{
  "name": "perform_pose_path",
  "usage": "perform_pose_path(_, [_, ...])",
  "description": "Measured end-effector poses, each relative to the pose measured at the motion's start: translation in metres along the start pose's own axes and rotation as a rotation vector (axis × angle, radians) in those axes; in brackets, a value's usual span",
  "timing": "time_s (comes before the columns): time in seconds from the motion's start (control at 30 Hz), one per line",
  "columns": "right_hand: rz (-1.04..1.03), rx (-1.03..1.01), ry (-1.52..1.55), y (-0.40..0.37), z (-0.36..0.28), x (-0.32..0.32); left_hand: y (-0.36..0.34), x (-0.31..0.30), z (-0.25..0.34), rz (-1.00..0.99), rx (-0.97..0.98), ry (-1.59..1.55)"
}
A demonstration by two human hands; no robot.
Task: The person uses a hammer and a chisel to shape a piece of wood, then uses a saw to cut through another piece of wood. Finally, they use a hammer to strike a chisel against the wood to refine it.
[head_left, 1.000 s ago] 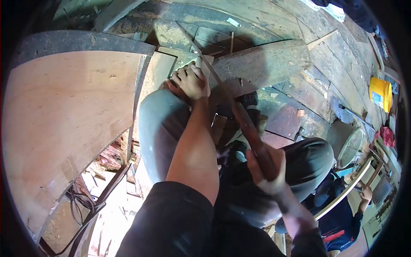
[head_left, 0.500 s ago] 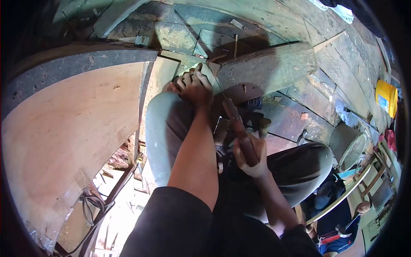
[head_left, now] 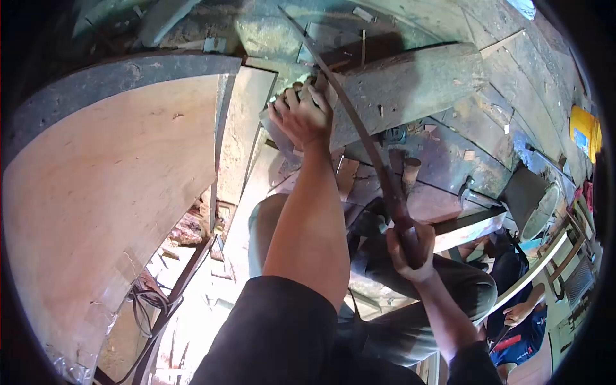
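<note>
My left hand (head_left: 300, 115) is closed over the left end of a weathered grey plank (head_left: 410, 93), its fingers curled at the far edge. My right hand (head_left: 412, 251) grips the brown handle of a long, tapering handsaw (head_left: 369, 144). The saw's dark blade runs up and away to the left, crossing over the plank just right of my left hand. Its teeth cannot be made out. Short wooden pieces (head_left: 411, 172) stand near the blade, below the plank.
A large curved plywood panel (head_left: 115, 192) with a dark rim fills the left side. Wooden floorboards lie beyond the plank. On the right are a yellow bucket (head_left: 585, 133), a grey bucket (head_left: 536, 204) and a hammer (head_left: 466, 188). Another person's hand (head_left: 517, 314) shows at lower right.
My right hand has moved right and slightly down with the handsaw, and more of its blade shows. My left hand stays on the plank. My legs have shifted, and the view has moved slightly.
</note>
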State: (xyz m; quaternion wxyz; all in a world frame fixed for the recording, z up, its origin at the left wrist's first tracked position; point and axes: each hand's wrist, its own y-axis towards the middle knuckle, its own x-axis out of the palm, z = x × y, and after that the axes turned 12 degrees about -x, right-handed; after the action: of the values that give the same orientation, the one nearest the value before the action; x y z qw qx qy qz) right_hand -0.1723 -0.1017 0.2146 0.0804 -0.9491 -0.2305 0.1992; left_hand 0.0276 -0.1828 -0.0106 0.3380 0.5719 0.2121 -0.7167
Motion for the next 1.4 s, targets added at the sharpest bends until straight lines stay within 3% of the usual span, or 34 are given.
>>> perform_pose_path(0.17, [0.1, -0.301, -0.148, -0.014, 0.045, 0.03, 0.001, 0.0, 0.005, -0.026, -0.013, 0.026])
perform_pose_path(0.23, [0.099, -0.169, 0.017, -0.018, 0.062, 0.037, 0.003, -0.004, 0.007, -0.134, -0.053, 0.13])
perform_pose_path(0.27, [0.202, -0.088, 0.082, -0.016, 0.06, 0.042, 0.005, -0.011, 0.01, -0.195, -0.085, 0.131])
perform_pose_path(0.43, [0.295, -0.253, 0.115, -0.023, 0.061, 0.05, 0.006, -0.019, -0.001, -0.261, -0.029, 0.11])
perform_pose_path(0.5, [0.338, -0.119, 0.21, -0.03, 0.054, 0.047, 0.004, -0.021, -0.015, -0.288, 0.097, 0.076])
perform_pose_path(0.57, [0.325, -0.13, 0.183, -0.047, 0.051, 0.04, -0.009, -0.024, -0.027, -0.257, 0.174, -0.007])
perform_pose_path(0.63, [0.362, 0.152, 0.352, -0.056, 0.05, 0.036, -0.02, -0.02, -0.024, -0.134, 0.169, 0.074])
perform_pose_path(0.8, [0.439, -0.222, 0.085, -0.042, 0.036, 0.048, -0.019, -0.017, -0.02, -0.129, 0.119, 0.013])
perform_pose_path(0.83, [0.428, -0.251, -0.019, -0.043, 0.049, 0.05, -0.02, -0.016, -0.023, -0.149, 0.118, 0.031])
perform_pose_path(0.9, [0.308, -0.121, 0.02, -0.043, 0.057, 0.05, -0.015, -0.017, -0.018, -0.212, 0.062, 0.034])
perform_pose_path(1.03, [0.299, -0.2, -0.01, -0.035, 0.082, 0.056, -0.007, -0.006, -0.014, -0.182, 0.034, 0.052])
perform_pose_path(1.1, [0.294, -0.2, -0.036, -0.032, 0.074, 0.054, -0.007, -0.008, -0.015, -0.147, 0.071, 0.086])
perform_pose_path(1.23, [0.253, -0.104, -0.039, -0.048, 0.061, 0.046, -0.007, -0.013, -0.01, -0.263, 0.039, 0.076])
perform_pose_path(1.3, [0.293, 0.025, 0.119, -0.066, 0.044, 0.039, -0.007, -0.015, -0.009, -0.25, 0.009, 0.053])
perform_pose_path(1.4, [0.229, -0.005, 0.046, -0.089, 0.033, 0.033, -0.005, -0.014, -0.011, -0.258, 0.082, 0.085])
